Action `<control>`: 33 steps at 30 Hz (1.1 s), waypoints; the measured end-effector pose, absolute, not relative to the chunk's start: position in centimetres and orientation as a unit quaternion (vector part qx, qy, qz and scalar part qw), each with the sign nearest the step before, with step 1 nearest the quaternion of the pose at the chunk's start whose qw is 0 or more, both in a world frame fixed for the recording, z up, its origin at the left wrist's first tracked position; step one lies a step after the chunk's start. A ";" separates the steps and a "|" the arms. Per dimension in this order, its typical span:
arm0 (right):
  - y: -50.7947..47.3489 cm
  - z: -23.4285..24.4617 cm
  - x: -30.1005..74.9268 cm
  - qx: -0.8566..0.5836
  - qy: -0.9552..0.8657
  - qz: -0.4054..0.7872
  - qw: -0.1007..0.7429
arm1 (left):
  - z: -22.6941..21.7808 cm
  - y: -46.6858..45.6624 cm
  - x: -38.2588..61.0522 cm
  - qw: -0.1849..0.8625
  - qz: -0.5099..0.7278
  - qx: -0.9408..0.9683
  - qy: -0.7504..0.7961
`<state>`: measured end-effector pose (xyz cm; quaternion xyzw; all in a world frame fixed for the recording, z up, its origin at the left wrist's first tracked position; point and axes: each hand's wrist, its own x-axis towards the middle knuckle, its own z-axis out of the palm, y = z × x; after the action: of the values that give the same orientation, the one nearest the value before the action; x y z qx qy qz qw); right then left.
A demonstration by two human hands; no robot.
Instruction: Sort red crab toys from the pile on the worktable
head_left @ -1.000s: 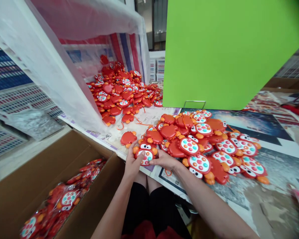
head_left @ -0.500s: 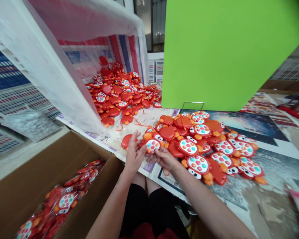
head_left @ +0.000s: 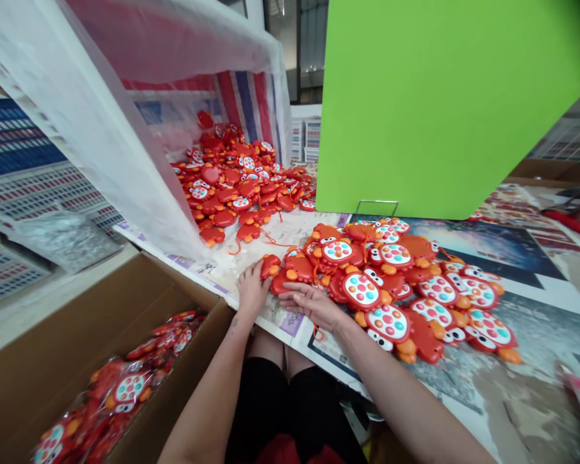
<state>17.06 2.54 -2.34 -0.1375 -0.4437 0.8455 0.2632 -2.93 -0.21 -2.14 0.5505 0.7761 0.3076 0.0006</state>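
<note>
Head view: the left hand [head_left: 251, 291] rests at the near edge of the surface [head_left: 536, 341], fingertips against a red crab toy [head_left: 270, 264] that lies face down; whether this grip is clenched on the toy cannot be told. The right hand [head_left: 312, 304] lies flat with fingers extended and its grip released, just beside a second face-down toy [head_left: 290, 280]. To the right, a near pile of crab toys [head_left: 391, 283] touches both toys. A far pile [head_left: 236, 183] lies under a white plastic sheet [head_left: 101, 142]. A green board [head_left: 439, 96] stands behind the near pile. A cardboard box [head_left: 91, 309] at lower left contains bagged toys [head_left: 125, 390].
</note>
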 end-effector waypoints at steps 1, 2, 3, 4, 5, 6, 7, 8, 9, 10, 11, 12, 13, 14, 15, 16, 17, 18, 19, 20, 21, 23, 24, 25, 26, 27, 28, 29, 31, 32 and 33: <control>2.6 -2.3 17.1 -0.141 -0.443 0.846 0.263 | -1.9 0.2 -3.0 -0.002 0.317 0.554 0.770; 2.6 -2.3 17.1 -0.143 -0.441 0.846 0.263 | -1.6 0.7 -2.9 0.001 0.335 0.558 0.759; 2.5 -2.3 17.1 -0.145 -0.438 0.847 0.265 | -1.3 1.0 -2.9 0.009 0.363 0.557 0.747; 2.5 -2.3 17.1 -0.147 -0.434 0.848 0.267 | -1.0 1.2 -2.7 0.020 0.399 0.548 0.734; 2.4 -2.3 17.1 -0.148 -0.430 0.849 0.271 | -0.6 1.3 -2.4 0.033 0.438 0.532 0.724; 2.4 -2.3 17.0 -0.150 -0.425 0.849 0.276 | -0.3 1.1 -2.1 0.046 0.475 0.508 0.717; 2.4 -2.3 16.9 -0.151 -0.423 0.849 0.280 | 0.1 0.7 -1.8 0.057 0.506 0.483 0.713; 2.3 -2.3 16.9 -0.152 -0.423 0.848 0.281 | 0.4 0.1 -1.4 0.065 0.528 0.462 0.710; 2.4 -2.3 16.8 -0.151 -0.426 0.847 0.280 | 0.7 -0.5 -1.0 0.072 0.542 0.447 0.708; 2.4 -2.4 16.8 -0.148 -0.430 0.847 0.276 | 1.0 -1.2 -0.6 0.083 0.550 0.440 0.705; 2.5 -2.4 16.7 -0.144 -0.435 0.846 0.272 | 1.2 -1.9 -0.3 0.100 0.558 0.436 0.699; 2.5 -2.4 16.7 -0.141 -0.439 0.846 0.268 | 1.4 -2.6 0.1 0.124 0.569 0.431 0.689; 2.6 -2.5 16.7 -0.140 -0.441 0.846 0.265 | 1.6 -3.2 0.3 0.156 0.584 0.424 0.674; 2.7 -2.5 16.7 -0.141 -0.441 0.845 0.266 | 1.8 -3.7 0.6 0.195 0.601 0.412 0.656; 2.7 -2.6 16.7 -0.144 -0.441 0.844 0.269 | 1.9 -4.1 0.8 0.236 0.617 0.395 0.638; 2.7 -2.6 16.7 -0.145 -0.443 0.842 0.273 | 2.0 -4.5 1.0 0.273 0.630 0.375 0.623; 2.7 -2.6 16.7 -0.145 -0.446 0.838 0.277 | 2.1 -4.8 1.3 0.304 0.637 0.358 0.611; 2.6 -2.6 16.7 -0.144 -0.452 0.835 0.280 | 2.1 -5.1 1.5 0.327 0.636 0.348 0.606; 2.6 -2.5 16.7 -0.143 -0.459 0.830 0.282 | 2.2 -5.3 1.7 0.343 0.627 0.349 0.606; 2.5 -2.4 16.7 -0.145 -0.465 0.827 0.281 | 2.3 -5.6 2.0 0.351 0.612 0.363 0.609; 2.4 -2.3 16.7 -0.150 -0.472 0.823 0.278 | 2.3 -5.8 2.2 0.354 0.593 0.386 0.612; 2.3 -2.1 16.7 -0.165 -0.482 0.816 0.271 | 2.4 -6.2 2.6 0.351 0.557 0.437 0.613; 2.2 -2.0 16.7 -0.172 -0.485 0.814 0.270 | 2.4 -6.3 2.7 0.349 0.545 0.457 0.611; 2.1 -1.9 16.8 -0.176 -0.486 0.813 0.269 | 2.4 -6.5 2.8 0.348 0.538 0.470 0.607; 2.1 -1.8 16.8 -0.178 -0.484 0.813 0.269 | 2.4 -6.6 2.9 0.348 0.534 0.479 0.604; 2.0 -1.8 16.8 -0.177 -0.481 0.816 0.268 | 2.4 -6.7 2.8 0.347 0.532 0.485 0.601; 2.0 -1.8 16.8 -0.175 -0.478 0.819 0.267 | 2.4 -6.8 2.8 0.344 0.531 0.492 0.597; 2.0 -1.9 16.9 -0.173 -0.475 0.820 0.268 | 2.3 -6.8 2.7 0.338 0.532 0.499 0.594; 2.0 -2.2 16.8 -0.174 -0.477 0.817 0.273 | 2.2 -6.9 2.6 0.322 0.537 0.507 0.592; 2.0 -2.5 16.8 -0.176 -0.483 0.811 0.277 | 2.0 -6.9 2.6 0.315 0.539 0.508 0.593; 2.0 -2.7 16.8 -0.178 -0.493 0.804 0.281 | 1.9 -6.8 2.7 0.310 0.540 0.507 0.596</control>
<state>16.80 2.05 -2.69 -0.1780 -0.4925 0.8044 0.2806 2.65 -6.82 1.90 0.5074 0.5962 0.5396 0.3097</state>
